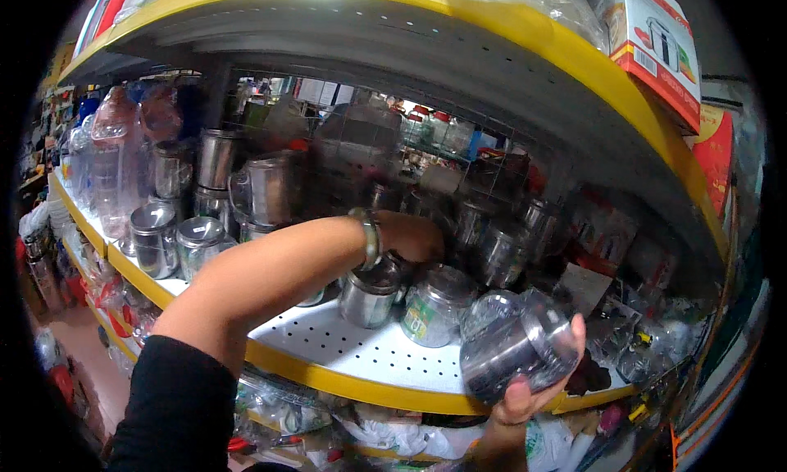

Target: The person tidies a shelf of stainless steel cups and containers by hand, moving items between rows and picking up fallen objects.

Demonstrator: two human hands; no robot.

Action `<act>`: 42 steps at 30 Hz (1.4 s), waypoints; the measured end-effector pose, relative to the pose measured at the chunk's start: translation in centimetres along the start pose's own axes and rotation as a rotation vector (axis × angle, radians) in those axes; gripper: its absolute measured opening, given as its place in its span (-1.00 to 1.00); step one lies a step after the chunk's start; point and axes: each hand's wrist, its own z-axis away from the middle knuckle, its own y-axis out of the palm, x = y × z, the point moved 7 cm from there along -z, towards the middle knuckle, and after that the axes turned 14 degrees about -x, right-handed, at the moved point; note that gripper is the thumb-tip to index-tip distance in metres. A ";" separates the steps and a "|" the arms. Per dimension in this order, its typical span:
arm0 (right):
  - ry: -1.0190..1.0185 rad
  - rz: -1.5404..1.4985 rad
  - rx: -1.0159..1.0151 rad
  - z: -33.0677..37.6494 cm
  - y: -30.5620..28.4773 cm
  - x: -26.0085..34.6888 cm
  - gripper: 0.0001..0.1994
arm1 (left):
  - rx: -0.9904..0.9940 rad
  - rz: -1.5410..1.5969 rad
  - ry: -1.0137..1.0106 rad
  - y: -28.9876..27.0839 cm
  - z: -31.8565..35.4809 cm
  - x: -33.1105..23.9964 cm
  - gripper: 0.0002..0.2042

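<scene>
In the lower right, my right hand [541, 386] is closed around a shiny steel mug [512, 349] in clear plastic wrap, tilted in front of the shelf's edge. My left arm crosses the shelf from the lower left, a bracelet [370, 238] at its wrist. My left hand [410, 237] reaches deep among the steel mugs; its fingers are dark and blurred, so what they touch is hidden. Just below that hand stands a lidded steel mug [369, 296]. Beside it is a clear jar [434, 308] with a green label and a dark lid.
More steel mugs [154, 238] line the perforated white shelf [344, 345] at left and at the back. Tall plastic bottles [115, 160] stand at the far left. The yellow-edged upper shelf [566, 41] hangs overhead, bearing a red-and-white box [656, 50]. Wire mesh closes off the back.
</scene>
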 end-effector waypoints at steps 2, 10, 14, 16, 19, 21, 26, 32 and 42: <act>0.048 -0.026 -0.002 1.2 -0.7 -1.5 0.25 | 0.038 -0.020 0.024 1.4 -1.1 1.5 -0.60; 0.098 -0.069 -0.014 2.5 -1.9 -3.3 0.21 | 0.156 -0.327 -0.050 4.0 -5.1 2.8 -0.67; 0.089 -0.040 0.010 2.7 -1.8 -3.3 0.23 | 0.175 -0.374 -0.069 5.4 -6.3 3.8 -0.67; 0.094 -0.045 0.010 2.8 -1.8 -3.3 0.23 | 0.181 -0.389 -0.075 5.9 -6.7 3.9 -0.67; 0.095 -0.052 -0.002 2.7 -2.0 -3.3 0.23 | 0.185 -0.403 -0.075 6.3 -7.4 4.2 -0.67; 0.099 -0.043 -0.013 2.8 -2.4 -3.5 0.23 | 0.187 -0.408 -0.078 6.5 -7.6 4.5 -0.67; 0.098 -0.014 0.010 2.9 -2.6 -3.7 0.23 | 0.199 -0.418 -0.090 7.1 -7.5 5.4 -0.67; 0.076 -0.001 0.035 2.6 -3.1 -4.0 0.24 | 0.208 -0.424 -0.097 7.2 -7.6 6.1 -0.67; 0.086 0.002 0.024 2.8 -2.7 -3.9 0.23 | 0.213 -0.432 -0.112 7.4 -7.0 6.4 -0.67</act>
